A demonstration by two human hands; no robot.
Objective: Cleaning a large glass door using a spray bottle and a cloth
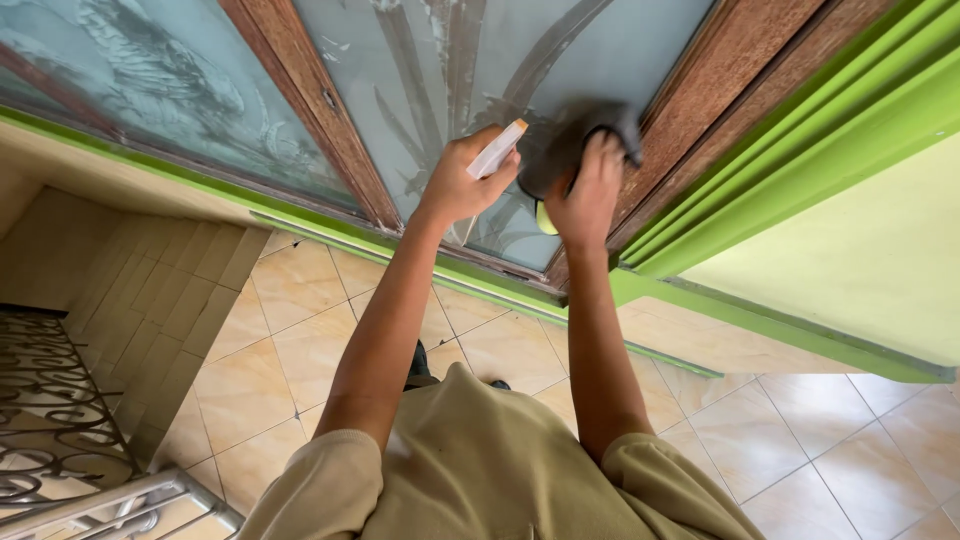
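Head view: left hand [462,180] clenched around a white spray bottle [497,150]; right hand [588,192] presses a dark cloth [560,145] flat against the frosted glass pane [440,70].

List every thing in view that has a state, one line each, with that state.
Left hand: closed around a spray bottle, nozzle at the glass.
Right hand: pressing a dark cloth against the glass.
Dark cloth: bunched, blurred.
Glass pane: frosted, streaked.
Wooden door frame: worn.
Tiled floor: dry-looking.
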